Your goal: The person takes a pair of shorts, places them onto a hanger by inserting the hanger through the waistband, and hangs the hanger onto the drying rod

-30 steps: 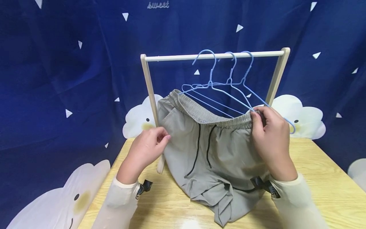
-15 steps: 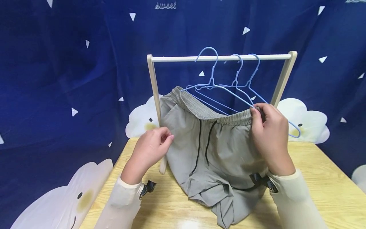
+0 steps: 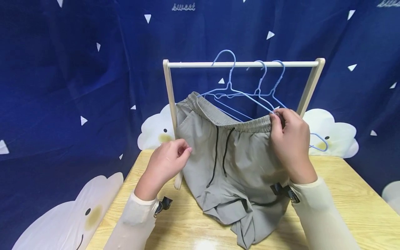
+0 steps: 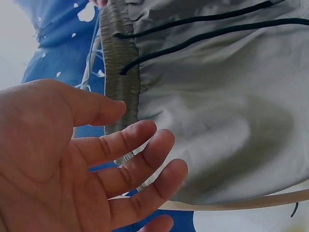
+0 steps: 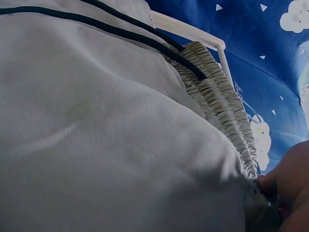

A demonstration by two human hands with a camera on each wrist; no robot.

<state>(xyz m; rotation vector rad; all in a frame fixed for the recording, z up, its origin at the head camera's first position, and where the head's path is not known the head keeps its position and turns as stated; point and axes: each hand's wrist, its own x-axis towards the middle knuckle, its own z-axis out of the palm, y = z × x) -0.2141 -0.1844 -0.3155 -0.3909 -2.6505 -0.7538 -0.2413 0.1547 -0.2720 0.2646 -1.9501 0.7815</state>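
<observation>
Grey shorts (image 3: 237, 156) with an elastic waistband (image 4: 120, 92) and black drawstrings hang from a blue wire hanger (image 3: 230, 83). One end of that hanger is tucked inside the waistband's left side; the other end runs to my right hand (image 3: 290, 142). With thumb and fingers, my right hand pinches the waistband's right corner. In the right wrist view, gathered waistband and fabric fill most of the picture, with the fingers (image 5: 289, 183) at the lower right. My left hand (image 3: 167, 158) hovers beside the shorts' left leg, fingers loosely bent, holding nothing.
A small wooden rack (image 3: 243, 64) stands on the light wood table (image 3: 337, 194), with more blue hangers (image 3: 272, 92) on its rail behind the shorts. A dark blue curtain (image 3: 78, 52) with white clouds and triangles hangs behind. The shorts' lower hems sag toward the table.
My right hand has moved up and left relative to the rack, lifting the waistband's right side. The front hanger's hook rises higher above the rail. My left hand stays beside the shorts.
</observation>
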